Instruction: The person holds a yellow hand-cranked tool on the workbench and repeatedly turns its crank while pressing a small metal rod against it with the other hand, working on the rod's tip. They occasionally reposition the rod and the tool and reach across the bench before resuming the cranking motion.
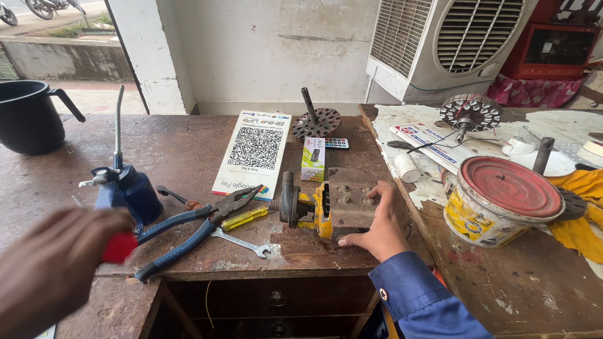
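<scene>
My left hand (56, 263) is close to the camera and blurred at the lower left, closed around something with a red end (119, 247); what it is I cannot tell. My right hand (377, 226), in a blue sleeve, grips the right side of a rusty metal block (348, 201) on the worn desk (188, 150), thumb at its front corner. A yellow-painted part (322, 213) and a dark round piece (289, 199) join the block's left side.
Blue-handled pliers (188, 235), a small wrench (242, 242), a yellow-handled screwdriver (245, 218) and a blue oil can (125, 188) lie left of the block. Behind are a printed card (254, 150), a small box (312, 158) and a rotor (316, 122). A red-lidded tin (505, 201) stands right.
</scene>
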Motion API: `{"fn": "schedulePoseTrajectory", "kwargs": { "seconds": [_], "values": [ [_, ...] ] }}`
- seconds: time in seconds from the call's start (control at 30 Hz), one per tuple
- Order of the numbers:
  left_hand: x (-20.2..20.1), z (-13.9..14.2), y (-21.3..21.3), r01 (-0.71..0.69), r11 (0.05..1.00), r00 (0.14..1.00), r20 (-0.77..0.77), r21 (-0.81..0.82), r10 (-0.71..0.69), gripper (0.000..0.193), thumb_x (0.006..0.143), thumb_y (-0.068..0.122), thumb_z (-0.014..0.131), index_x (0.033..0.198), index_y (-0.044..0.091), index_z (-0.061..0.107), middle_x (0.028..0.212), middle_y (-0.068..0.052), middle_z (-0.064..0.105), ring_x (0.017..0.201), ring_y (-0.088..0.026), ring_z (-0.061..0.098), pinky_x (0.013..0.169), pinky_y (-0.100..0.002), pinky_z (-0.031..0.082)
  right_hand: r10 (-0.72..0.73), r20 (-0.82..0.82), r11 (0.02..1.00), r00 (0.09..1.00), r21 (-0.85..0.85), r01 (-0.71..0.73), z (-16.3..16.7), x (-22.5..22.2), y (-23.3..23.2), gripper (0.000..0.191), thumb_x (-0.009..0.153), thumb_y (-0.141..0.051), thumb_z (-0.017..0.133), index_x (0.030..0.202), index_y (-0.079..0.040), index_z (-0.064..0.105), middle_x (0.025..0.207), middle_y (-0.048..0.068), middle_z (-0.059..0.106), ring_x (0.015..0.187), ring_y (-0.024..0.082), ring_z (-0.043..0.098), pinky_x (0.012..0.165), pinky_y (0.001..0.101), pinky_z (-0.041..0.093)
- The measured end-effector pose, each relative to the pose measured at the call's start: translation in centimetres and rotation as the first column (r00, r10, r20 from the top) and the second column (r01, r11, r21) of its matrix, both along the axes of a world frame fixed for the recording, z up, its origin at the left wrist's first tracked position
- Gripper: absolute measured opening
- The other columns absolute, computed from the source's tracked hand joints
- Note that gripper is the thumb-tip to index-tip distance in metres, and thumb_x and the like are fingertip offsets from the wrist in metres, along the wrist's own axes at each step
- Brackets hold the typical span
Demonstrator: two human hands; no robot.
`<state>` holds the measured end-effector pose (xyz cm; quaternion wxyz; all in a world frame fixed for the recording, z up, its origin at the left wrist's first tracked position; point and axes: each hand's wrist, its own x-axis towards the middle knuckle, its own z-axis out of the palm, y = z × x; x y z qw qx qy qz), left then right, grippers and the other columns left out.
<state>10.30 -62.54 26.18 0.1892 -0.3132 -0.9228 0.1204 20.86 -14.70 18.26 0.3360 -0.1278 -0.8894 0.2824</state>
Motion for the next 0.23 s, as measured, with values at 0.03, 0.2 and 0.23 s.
{"fn": "schedulePoseTrajectory", "kwargs": {
  "seconds": [0.03, 0.2, 0.23],
  "values": [
    [-0.2, 2.7, 1.0, -0.311, 0.947, 0.941, 0.166, 0.074, 0.296, 0.039, 0.093, 0.012, 0.069, 0.13, 0.022, 0.064, 0.125, -0.007, 0.074, 0.115, -0.023, 0.074, 0.098, -0.036, 0.063, -0.002, 0.011, 1.0, 1.0, -0.006, 0.002, 0.0, 0.1, 0.0, 0.114, 0.026, -0.022, 0.105, 0.117, -0.014, 0.039, 0.13, 0.013, 0.048, 0.129, 0.035, 0.045, 0.108, 0.0489, 0.035],
    [-1.5, 13.3, 3.1, 0.263, 0.636, 0.963, -0.16, 0.725, -0.217, 0.025, 0.096, -0.005, 0.058, 0.121, -0.006, 0.057, 0.102, -0.023, 0.067, 0.09, -0.033, 0.071, 0.081, -0.042, 0.06, 0.011, -0.024, 1.0, 1.0, -0.009, -0.011, 0.8, 0.6, 0.2, 0.114, 0.025, -0.024, 0.106, 0.117, -0.014, 0.039, 0.139, 0.016, 0.045, 0.134, 0.039, 0.041, 0.109, 0.0491, 0.034],
    [-1.7, 13.4, 3.0, 0.267, 0.636, 0.962, -0.164, 0.724, -0.218, 0.025, 0.096, -0.005, 0.058, 0.121, -0.006, 0.057, 0.102, -0.023, 0.067, 0.09, -0.033, 0.071, 0.081, -0.042, 0.06, -0.015, -0.001, 1.0, 1.0, -0.016, 0.015, 0.6, 0.7, 0.2, 0.113, 0.025, -0.025, 0.106, 0.117, -0.015, 0.04, 0.139, 0.015, 0.046, 0.134, 0.038, 0.042, 0.109, 0.0487, 0.035]
  ]
}}
